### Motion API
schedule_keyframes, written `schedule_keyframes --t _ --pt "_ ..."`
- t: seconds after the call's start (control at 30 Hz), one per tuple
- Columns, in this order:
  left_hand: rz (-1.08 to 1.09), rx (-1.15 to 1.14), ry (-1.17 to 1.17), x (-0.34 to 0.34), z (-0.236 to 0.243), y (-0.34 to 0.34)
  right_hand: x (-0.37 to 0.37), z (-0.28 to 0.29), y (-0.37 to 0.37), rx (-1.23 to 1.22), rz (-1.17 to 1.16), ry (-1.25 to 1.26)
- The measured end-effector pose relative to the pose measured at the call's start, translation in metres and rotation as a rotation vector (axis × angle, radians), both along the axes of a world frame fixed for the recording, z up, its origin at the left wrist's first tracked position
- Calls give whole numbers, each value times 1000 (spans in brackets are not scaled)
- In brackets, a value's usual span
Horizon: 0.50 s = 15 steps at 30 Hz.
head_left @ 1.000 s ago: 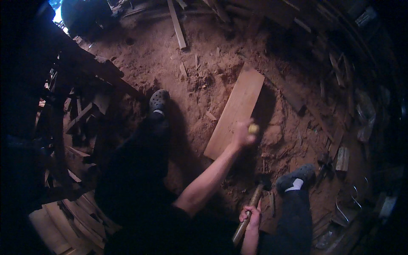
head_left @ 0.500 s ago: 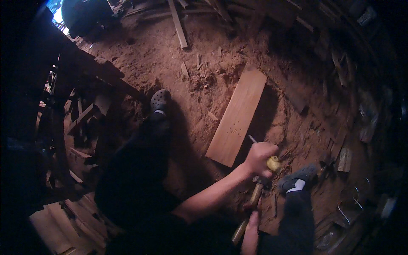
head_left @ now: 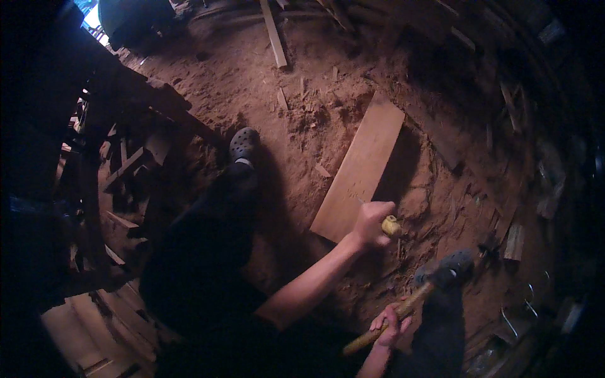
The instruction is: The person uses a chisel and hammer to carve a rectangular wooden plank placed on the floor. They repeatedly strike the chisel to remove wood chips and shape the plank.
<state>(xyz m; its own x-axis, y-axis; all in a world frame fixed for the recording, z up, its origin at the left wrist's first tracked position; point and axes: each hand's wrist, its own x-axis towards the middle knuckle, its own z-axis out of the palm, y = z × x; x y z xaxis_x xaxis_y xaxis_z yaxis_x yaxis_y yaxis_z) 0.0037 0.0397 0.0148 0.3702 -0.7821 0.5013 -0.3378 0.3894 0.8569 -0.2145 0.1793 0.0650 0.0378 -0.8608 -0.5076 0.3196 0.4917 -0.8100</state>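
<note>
My left hand (head_left: 372,228) is closed round a chisel, whose yellow handle (head_left: 391,226) sticks out at the right of the fist. Its thin blade points up and left, with the tip over the near end of a wooden plank (head_left: 361,165); whether it touches the wood I cannot tell. Small dark marks show on the plank near that tip. Lower down, my right hand (head_left: 392,324) grips a hammer by its wooden handle (head_left: 414,300). The hammer's head is blurred, in front of my right shoe and apart from the chisel.
Brown, uneven ground lies under the plank, with wood chips and a long wooden strip (head_left: 273,34) farther off. My shoes (head_left: 244,143) stand on either side. Scrap wood (head_left: 126,170) is heaped at the left, flat boards (head_left: 88,331) at the lower left, and bent wire (head_left: 509,322) at the right.
My left hand has shifted slightly left, bringing the chisel's tip over the plank. My right hand has turned the hammer away to the right, its head moving from beside the left hand towards my right shoe.
</note>
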Motion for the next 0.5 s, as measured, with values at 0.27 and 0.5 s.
schedule_keyframes --t 0.27,0.5 --pt "29 33 103 15 -31 -1 16 4 -10 189 209 -6" --pt "121 114 123 20 -39 -5 19 -5 -17 113 139 136"
